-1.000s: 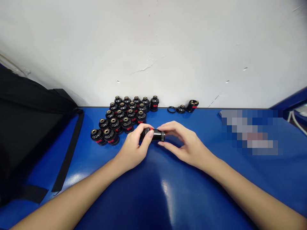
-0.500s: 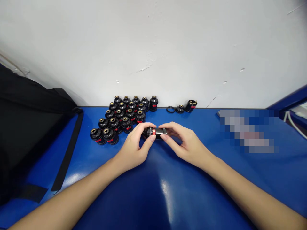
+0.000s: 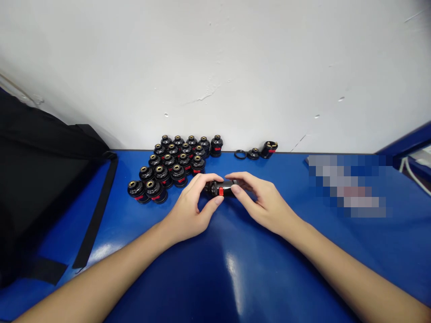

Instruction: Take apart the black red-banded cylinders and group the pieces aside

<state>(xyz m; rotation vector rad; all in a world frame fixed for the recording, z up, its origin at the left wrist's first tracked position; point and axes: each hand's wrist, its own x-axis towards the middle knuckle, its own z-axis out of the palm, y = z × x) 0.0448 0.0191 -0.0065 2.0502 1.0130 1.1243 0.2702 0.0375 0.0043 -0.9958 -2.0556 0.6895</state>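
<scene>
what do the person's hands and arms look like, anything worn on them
The left hand and right hand wear no gloves; no rings show on the visible fingers. Both forearms are sleeveless as far as seen, without watch or bracelet.

The left hand (image 3: pixel 188 213) and right hand (image 3: pixel 267 206) were bare. Both forearms (image 3: pixel 336 258) were bare too, tapering smoothly.

Held cylinder (image 3: pixel 226 188): glossy black, one red patch. Toward ten o'clock from it, capped cylinders (image 3: pixel 169 161): black, red marks, gold-coloured centres. At one, ring (image 3: pixel 240 158) and cap (image 3: pixel 253 154): black, the cap gold-centred; at two, open cylinder (image 3: pixel 266 152): black, red-marked, gold-coloured prongs. Table (image 3: pixel 188 278): shiny blue. Wall (image 3: pixel 269 67), twelve: off-white. Bag (image 3: pixel 43 148), nine: black
</scene>
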